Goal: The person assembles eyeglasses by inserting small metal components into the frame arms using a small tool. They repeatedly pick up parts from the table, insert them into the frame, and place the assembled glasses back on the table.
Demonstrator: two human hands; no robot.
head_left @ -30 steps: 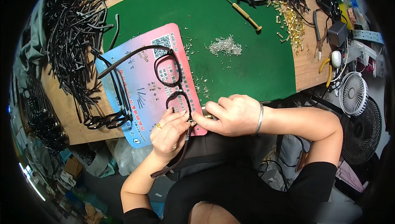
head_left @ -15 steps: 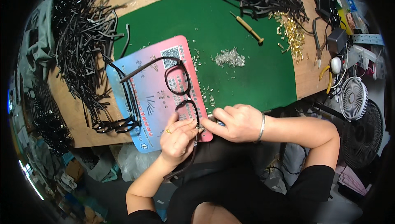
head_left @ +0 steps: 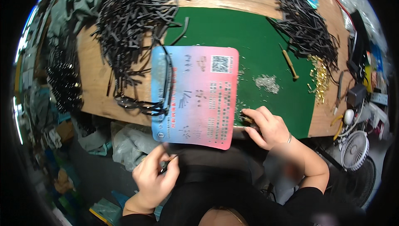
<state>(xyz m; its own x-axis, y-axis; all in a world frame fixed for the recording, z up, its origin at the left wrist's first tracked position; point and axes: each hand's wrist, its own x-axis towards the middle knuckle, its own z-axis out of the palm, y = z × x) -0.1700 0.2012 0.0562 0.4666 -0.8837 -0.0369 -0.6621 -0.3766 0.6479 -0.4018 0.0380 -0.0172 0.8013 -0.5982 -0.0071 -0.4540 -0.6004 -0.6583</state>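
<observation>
Left grip (head_left: 156, 178), low in front of the bench (head_left: 91, 82), is pinched together on a dark piece (head_left: 164, 167), too blurred to name! Across we go to the pink-and-blue sheet (head_left: 195, 122), dark bits (head_left: 183, 100) scattered over it, its near edge jutting past the bench. Just off its right side, the right grip (head_left: 267, 128) is clamped round a brassy thing (head_left: 248, 119), mostly hidden; beyond it, silvery bits (head_left: 267, 83) on the green mat (head_left: 291, 105), then a slim brass screwdriver (head_left: 289, 62), then golden pieces (head_left: 320, 78)!
</observation>
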